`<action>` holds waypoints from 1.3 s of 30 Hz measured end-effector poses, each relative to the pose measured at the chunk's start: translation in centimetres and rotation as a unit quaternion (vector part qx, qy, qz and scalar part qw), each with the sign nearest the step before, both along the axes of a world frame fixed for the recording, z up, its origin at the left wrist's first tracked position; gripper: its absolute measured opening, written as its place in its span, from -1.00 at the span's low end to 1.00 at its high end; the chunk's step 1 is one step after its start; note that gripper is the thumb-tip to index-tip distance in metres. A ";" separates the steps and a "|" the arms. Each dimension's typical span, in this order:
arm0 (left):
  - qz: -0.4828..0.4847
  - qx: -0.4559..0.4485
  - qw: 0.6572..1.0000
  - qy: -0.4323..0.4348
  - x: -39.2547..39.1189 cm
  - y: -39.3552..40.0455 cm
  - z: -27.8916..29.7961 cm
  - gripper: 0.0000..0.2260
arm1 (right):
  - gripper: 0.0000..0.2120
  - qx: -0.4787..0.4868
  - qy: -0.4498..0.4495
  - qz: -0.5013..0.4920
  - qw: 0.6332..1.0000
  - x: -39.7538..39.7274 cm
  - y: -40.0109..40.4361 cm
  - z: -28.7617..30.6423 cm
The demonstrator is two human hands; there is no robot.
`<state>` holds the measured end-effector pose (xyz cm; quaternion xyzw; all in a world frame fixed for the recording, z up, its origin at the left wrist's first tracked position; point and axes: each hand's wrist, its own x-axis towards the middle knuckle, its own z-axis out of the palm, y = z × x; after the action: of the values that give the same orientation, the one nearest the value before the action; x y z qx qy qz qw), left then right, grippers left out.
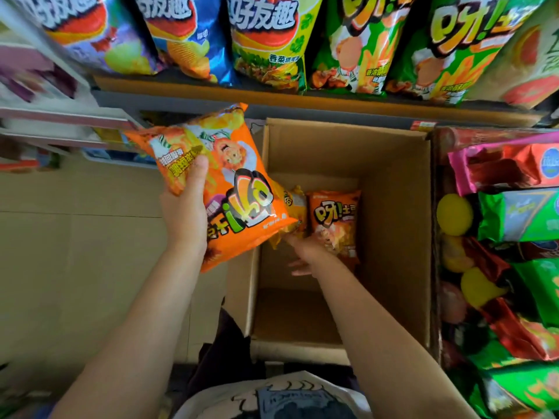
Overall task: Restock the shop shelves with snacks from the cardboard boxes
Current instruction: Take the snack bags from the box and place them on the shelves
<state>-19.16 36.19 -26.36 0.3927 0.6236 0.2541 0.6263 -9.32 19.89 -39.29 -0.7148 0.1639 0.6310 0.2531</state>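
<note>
From the head camera, looking straight down: the left hand (pixel 186 213) grips an orange snack bag (pixel 217 189) — thumb across its printed front, fingers behind — and holds it up in the air over the left rim of the open cardboard box (pixel 396 225). The bag is turned upside down to the viewer.

The right hand (pixel 305 252) reaches down inside the box, where its fingers meet the lower edge of a yellow snack bag (pixel 292 207); the orange bag covers most of that contact, so whether the hand has actually closed on it cannot be told. Just right of the yellow bag a second orange bag (pixel 334 222) stands against the box's far wall.

Above the box, the shelf (pixel 211 99) carries a row of large crisp bags (pixel 266 40). To the right, a second box (pixel 435 267) is packed with green, red and pink packets (pixel 514 216).
</note>
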 end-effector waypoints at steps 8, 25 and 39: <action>-0.051 -0.015 0.999 0.010 -0.9 -1.0 -0.4 -0.55 | -0.87 0.003 0.010 -0.179 0.984 -1.7 2.1 -2.5; -0.178 0.095 0.978 0.048 -2.3 2.4 5.9 -0.59 | -0.83 0.308 -0.380 -0.146 0.860 6.8 -0.5 23.4; -0.318 0.054 0.946 -0.033 -1.8 5.6 14.6 -0.65 | -0.63 0.264 -0.204 -0.333 0.882 8.5 7.7 32.6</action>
<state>-20.95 41.84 -11.71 0.5953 0.4303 0.0874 0.6729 -0.79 27.59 -6.69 -0.6380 0.1641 0.3695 0.6554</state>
